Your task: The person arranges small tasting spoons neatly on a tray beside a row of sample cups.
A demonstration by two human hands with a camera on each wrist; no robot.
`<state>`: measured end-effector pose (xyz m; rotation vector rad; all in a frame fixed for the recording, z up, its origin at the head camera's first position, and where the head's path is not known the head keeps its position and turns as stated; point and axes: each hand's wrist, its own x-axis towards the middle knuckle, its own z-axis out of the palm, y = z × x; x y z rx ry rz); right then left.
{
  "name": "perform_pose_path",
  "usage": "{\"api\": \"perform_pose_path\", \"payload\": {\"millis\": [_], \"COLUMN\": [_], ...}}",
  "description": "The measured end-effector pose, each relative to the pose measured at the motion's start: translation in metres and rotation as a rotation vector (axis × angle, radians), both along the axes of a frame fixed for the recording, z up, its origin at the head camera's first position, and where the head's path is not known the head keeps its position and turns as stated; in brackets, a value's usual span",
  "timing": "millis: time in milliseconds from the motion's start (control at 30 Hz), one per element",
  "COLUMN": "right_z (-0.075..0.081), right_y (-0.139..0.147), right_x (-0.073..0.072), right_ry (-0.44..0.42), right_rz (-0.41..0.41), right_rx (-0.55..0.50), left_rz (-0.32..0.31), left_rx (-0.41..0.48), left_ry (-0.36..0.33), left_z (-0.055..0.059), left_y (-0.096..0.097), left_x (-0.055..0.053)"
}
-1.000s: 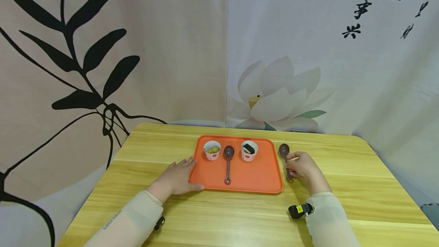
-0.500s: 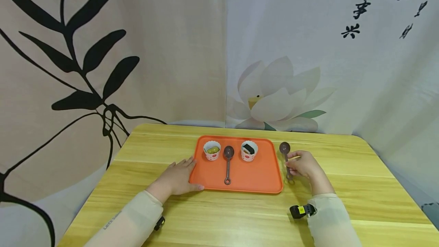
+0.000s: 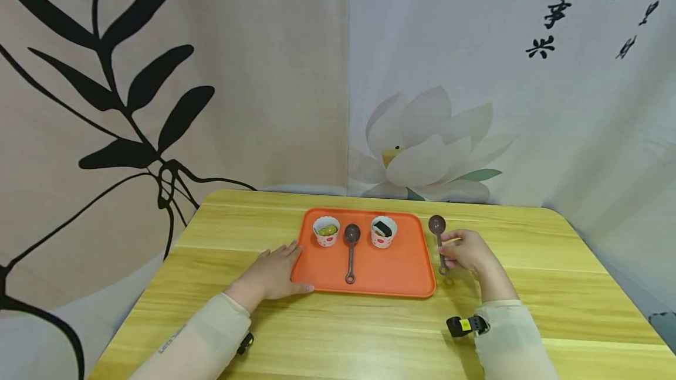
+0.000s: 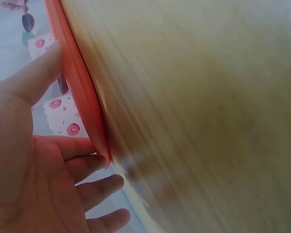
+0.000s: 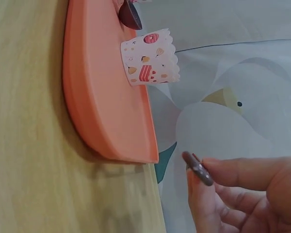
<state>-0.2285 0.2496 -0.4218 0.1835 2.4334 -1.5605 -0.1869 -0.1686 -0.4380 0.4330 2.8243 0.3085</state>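
Observation:
My right hand point(image 3: 472, 255) pinches a dark brown spoon point(image 3: 436, 224) by its handle between thumb and fingers, just right of the orange tray point(image 3: 396, 274). In the right wrist view the spoon's handle end point(image 5: 199, 170) appears held off the table. My left hand point(image 3: 276, 275) rests against the tray's left edge, its fingers extended and its thumb at the near rim. On the tray, a second brown spoon point(image 3: 352, 233) lies between two patterned paper cups. The left cup point(image 3: 327, 240) holds something yellow-green; the right cup point(image 3: 382, 240) holds a black-and-white piece.
The tray lies on a light wooden table point(image 3: 338, 333). Behind the table hangs a pale curtain point(image 3: 280, 75) printed with dark leaves, a white lotus and black characters. Black wrist cameras sit by both sleeves, the right camera point(image 3: 459, 326) just above the table.
My right hand has raised the spoon slightly and shifted it a little farther from me. The left hand and the tray have stayed in place.

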Motion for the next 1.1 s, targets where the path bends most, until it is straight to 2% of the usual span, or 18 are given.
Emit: {"api": "perform_pose_path", "payload": {"millis": [567,1100], "right_z": [0.014,0.005], "right_y": [-0.012,-0.028], "right_x": [0.007,0.007], "right_ry": [0.034,0.025], "right_rz": [0.029,0.081], "right_rx": [0.000,-0.062], "left_rz": [-0.010,-0.002], "left_rx": [-0.013,-0.006], "left_ry": [0.002,-0.007], "left_z": [-0.003,0.002], "left_y": [0.001,0.001], "left_x": [-0.002,0.000]}}
